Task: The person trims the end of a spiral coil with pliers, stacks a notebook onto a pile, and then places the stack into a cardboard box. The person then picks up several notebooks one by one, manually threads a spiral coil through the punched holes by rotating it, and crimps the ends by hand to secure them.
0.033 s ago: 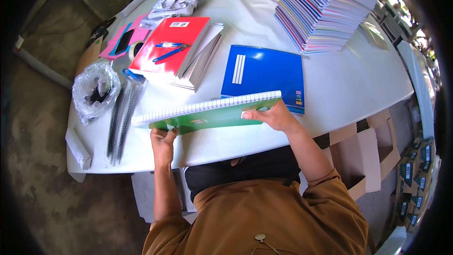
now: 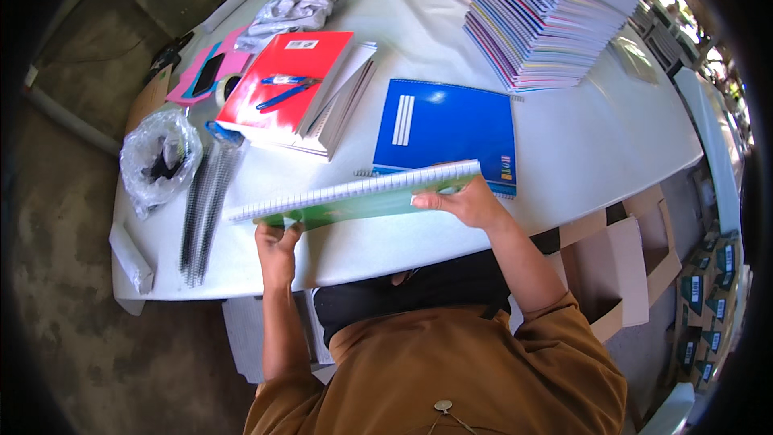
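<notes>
In both hands, above the table's near edge, I hold a green-covered notebook [image 2: 362, 205]. Its white page edge is turned up, with a row of short dark marks along it. My left hand [image 2: 278, 248] grips the left end, thumb on the green cover and fingers mostly hidden behind. At the right end, my right hand [image 2: 473, 203] pinches it the same way. Just beyond lies a blue spiral notebook [image 2: 451, 133], its near edge partly covered by the green one. Farther left, a red-covered stack of notebooks [image 2: 278, 105] carries blue pens [image 2: 286, 95].
A tall stack of spiral notebooks [image 2: 547, 24] stands at the far right of the white table [image 2: 596, 145]. On the left are black wire spirals [image 2: 205, 209], a plastic bag [image 2: 161, 153], tape roll [image 2: 227, 90] and phone [image 2: 208, 74]. Open cardboard boxes [image 2: 604, 266] sit below right.
The green notebook has tipped slightly, so less of its cover shows and more of the page edge. Both hands keep their hold.
</notes>
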`<state>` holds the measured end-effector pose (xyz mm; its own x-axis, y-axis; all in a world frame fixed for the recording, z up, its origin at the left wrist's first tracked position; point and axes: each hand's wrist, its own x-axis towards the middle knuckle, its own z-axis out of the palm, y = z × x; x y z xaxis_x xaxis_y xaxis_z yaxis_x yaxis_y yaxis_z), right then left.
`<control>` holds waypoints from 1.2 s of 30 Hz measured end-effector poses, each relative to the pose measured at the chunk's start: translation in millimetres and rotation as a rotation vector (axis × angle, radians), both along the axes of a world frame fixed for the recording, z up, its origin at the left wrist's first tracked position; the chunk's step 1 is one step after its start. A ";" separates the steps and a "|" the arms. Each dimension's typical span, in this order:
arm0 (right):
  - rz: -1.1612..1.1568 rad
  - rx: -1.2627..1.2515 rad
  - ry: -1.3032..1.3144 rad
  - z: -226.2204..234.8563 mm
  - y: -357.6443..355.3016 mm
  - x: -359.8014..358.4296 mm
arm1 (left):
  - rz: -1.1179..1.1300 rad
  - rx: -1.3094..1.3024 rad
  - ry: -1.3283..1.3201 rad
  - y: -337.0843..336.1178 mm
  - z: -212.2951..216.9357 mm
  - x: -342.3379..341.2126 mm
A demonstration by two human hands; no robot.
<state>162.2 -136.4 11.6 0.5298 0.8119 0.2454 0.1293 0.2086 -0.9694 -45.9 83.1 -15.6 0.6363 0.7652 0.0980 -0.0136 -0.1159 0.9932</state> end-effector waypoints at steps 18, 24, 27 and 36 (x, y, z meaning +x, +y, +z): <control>0.043 -0.111 -0.039 -7.5 -4.6 1.0 | -0.110 -0.008 0.090 -3.7 -26.0 -4.6; 0.084 0.045 -0.081 7.5 -0.7 14.0 | 0.045 1.187 0.880 93.7 -10.5 -12.7; -0.030 0.068 -0.073 4.3 2.4 1.8 | 0.478 1.181 1.160 155.5 -19.2 -15.6; 0.069 0.113 -0.099 12.9 -8.2 3.3 | 0.490 0.746 0.764 192.9 31.4 -43.7</control>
<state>165.4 -144.6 24.5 0.4427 0.8097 0.3852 0.2047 0.3270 -0.9226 -89.6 275.9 15.8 0.3774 0.8588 0.3463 0.7638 -0.5002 0.4080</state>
